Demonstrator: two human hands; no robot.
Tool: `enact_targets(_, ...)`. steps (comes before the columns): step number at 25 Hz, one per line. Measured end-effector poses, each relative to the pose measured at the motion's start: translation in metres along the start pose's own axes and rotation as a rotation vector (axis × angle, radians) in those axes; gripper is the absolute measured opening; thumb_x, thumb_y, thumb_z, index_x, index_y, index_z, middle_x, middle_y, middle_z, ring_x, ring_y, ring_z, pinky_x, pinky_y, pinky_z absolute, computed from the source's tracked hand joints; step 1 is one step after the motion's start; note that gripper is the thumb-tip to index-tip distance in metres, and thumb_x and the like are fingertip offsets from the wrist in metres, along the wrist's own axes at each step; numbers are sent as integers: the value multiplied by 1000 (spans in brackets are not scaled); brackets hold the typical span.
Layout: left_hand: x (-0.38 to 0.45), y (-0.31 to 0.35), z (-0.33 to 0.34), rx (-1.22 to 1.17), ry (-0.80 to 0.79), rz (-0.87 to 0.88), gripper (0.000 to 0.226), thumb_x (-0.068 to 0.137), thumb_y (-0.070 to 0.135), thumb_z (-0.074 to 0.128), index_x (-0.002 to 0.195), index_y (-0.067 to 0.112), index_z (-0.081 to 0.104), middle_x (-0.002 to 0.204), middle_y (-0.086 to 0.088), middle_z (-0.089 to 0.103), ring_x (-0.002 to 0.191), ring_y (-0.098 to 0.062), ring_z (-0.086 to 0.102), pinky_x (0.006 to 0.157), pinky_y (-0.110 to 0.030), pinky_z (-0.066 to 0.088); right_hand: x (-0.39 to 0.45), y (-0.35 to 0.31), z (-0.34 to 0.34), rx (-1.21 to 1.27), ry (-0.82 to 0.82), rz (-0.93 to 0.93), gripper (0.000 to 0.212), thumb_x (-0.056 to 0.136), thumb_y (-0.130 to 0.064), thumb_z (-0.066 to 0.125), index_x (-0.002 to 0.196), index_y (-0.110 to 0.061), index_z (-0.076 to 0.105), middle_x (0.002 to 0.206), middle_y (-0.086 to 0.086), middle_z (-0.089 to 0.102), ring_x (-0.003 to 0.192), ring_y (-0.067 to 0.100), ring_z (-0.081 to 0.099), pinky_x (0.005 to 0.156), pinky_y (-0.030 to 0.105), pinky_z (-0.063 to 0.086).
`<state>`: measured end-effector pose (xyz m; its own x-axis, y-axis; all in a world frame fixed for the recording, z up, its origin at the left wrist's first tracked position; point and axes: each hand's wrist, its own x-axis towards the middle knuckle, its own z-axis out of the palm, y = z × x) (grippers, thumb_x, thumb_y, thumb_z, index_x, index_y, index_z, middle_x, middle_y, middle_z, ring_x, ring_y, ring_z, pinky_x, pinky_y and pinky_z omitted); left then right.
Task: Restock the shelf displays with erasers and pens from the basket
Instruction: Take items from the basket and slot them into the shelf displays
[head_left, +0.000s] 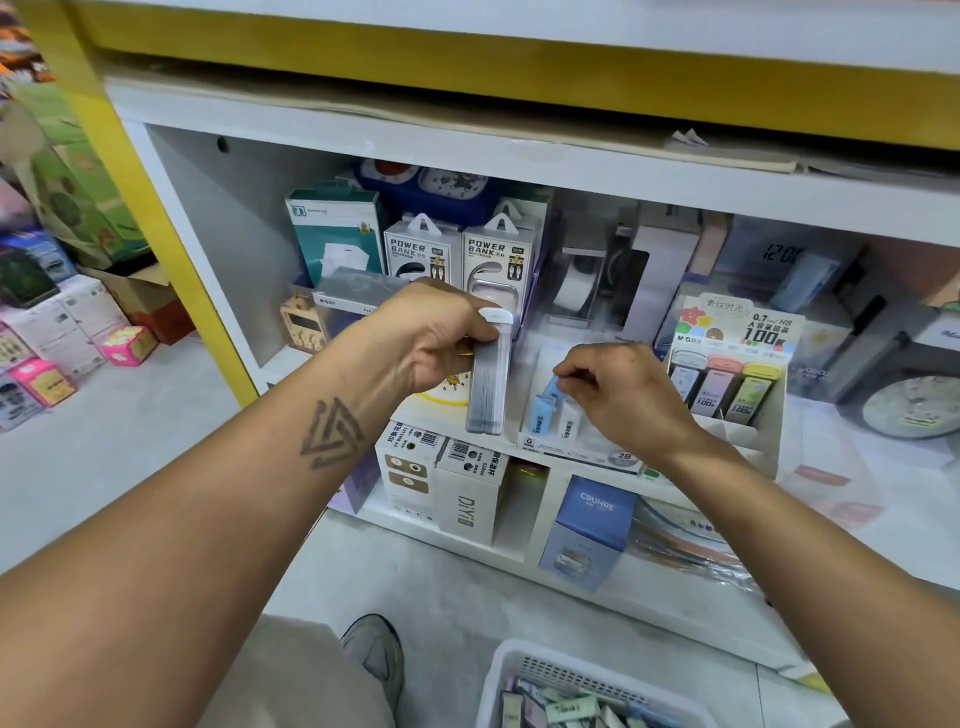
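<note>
White shelf unit (597, 176) with yellow frame, two levels visible. Upper board: teal-and-white carton (337, 228) at left; two white "POWER BANK" boxes (457, 254) side by side just right of it; white cardboard display tray (566, 447) at front edge; tiered lead-refill display stand (732, 384) just right of tray. Lower level: white "DIYI" box (472, 499), blue "CRUHRE" box (592, 525). Grey floor (130, 441): white plastic basket (524, 670), pink cartons (127, 345) at left.

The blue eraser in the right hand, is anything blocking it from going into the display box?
Nothing visible blocks it. The right hand pinches the blue eraser right at the white display box, beside another eraser already standing there.
</note>
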<state>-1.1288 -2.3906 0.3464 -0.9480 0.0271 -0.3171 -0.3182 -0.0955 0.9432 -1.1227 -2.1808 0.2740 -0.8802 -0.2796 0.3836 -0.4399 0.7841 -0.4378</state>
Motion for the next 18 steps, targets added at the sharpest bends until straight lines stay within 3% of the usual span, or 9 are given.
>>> enact_targets(3,-3,1,-1,0,5,6,27,83,-23,53,81,1,64,56,-9,67,50,-19,67,48,-30,56,1,-2,-1,-19,-13,-20,10,91,-10,69,96,-14,77,91,-1,77,86,19,70,78,40,57)
enact_targets(9,-3,1,-3,-12,19,13,26,83,-22,54,87,1,65,64,-11,66,50,-17,66,50,-29,56,2,-4,-3,-15,-27,-58,11,91,-9,69,98,-14,77,94,-2,76,87,18,69,78,40,56)
enact_targets(14,-3,0,0,-2,5,15,27,82,-20,57,98,1,65,72,-12,66,55,-18,66,52,-29,57,6,-6,0,-149,-262,-63,28,98,-8,56,117,-18,74,115,-8,71,111,16,57,95,33,47)
enact_targets(16,-2,1,5,-13,-25,16,28,83,-19,59,99,3,65,80,-14,67,64,-20,68,56,-30,58,5,-9,-5,-15,-207,-4,32,98,-4,55,121,-19,72,117,-8,70,109,11,58,94,28,46)
enact_targets(18,-3,2,14,-73,-66,22,29,83,-19,59,103,0,64,91,-19,69,77,-27,71,65,-35,61,3,-12,-18,354,-96,108,37,96,-2,60,126,-23,67,115,-8,71,99,4,63,86,23,49)
